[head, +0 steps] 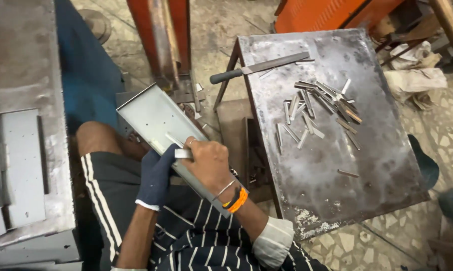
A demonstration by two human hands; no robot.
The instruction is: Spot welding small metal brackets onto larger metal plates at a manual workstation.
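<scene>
A long grey sheet-metal channel (153, 116) with small holes lies slanted across my lap. My left hand (156, 176), in a dark blue glove, grips its near side from below. My right hand (210, 161), bare with orange and silver bracelets at the wrist, rests on the channel's top and pinches a small flat metal strip (183, 153) against it. Both hands are close together near the channel's lower half. The channel's near end is hidden under my right wrist.
A worn steel table (336, 165) stands to the right, with several short metal strips (316, 110) piled on it and a large file (259, 67) at its far edge. Grey sheet-metal panels (21, 165) are stacked at left. An orange machine frame (161, 35) rises ahead. Rags (417, 70) lie far right.
</scene>
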